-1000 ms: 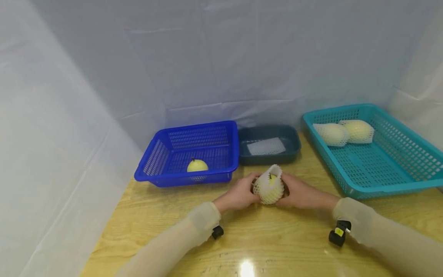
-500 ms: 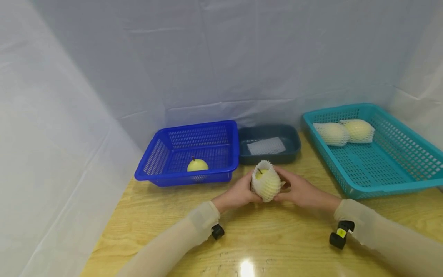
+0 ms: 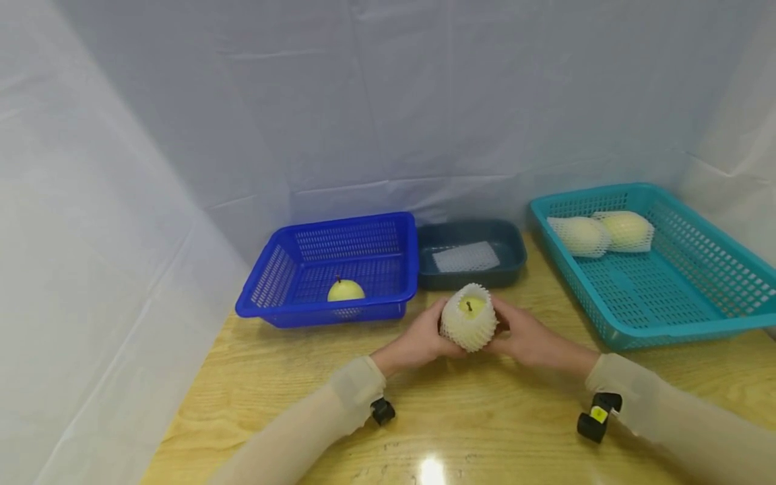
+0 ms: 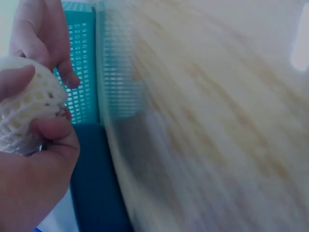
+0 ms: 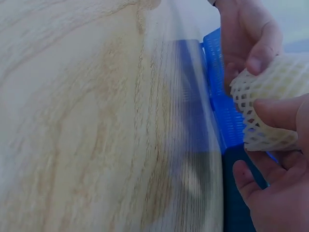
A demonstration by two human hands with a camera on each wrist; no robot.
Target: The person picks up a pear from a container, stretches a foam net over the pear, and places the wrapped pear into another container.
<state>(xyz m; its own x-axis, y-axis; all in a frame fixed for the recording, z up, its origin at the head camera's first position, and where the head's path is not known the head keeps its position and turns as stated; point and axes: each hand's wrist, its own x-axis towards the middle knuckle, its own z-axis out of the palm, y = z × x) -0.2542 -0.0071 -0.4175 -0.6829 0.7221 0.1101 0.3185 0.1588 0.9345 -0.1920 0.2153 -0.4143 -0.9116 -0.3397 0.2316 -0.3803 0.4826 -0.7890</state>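
Both hands hold a yellow pear (image 3: 471,306) in a white foam net sleeve (image 3: 465,331) over the table, with the stem showing through the sleeve's open top. My left hand (image 3: 419,342) grips its left side, and in the left wrist view the thumb bears on the netting. On the opposite side my right hand (image 3: 533,339) pinches the wrapped fruit; the right wrist view shows its thumb (image 5: 277,112) on the mesh and fingers beneath. In the head view the far fingers of both hands are partly hidden behind the fruit.
A blue basket (image 3: 327,306) with one bare pear (image 3: 346,291) stands at left. Behind the hands, a dark teal tray (image 3: 473,277) holds flat foam netting (image 3: 465,256). The turquoise basket (image 3: 697,331) at right contains two net-wrapped pears (image 3: 627,230). A white sheet (image 3: 388,121) hangs behind.
The wrapped pear has been turned and tipped between the hands; its stem and the sleeve's opening now face more toward the head camera. Both hands stay in nearly the same place.
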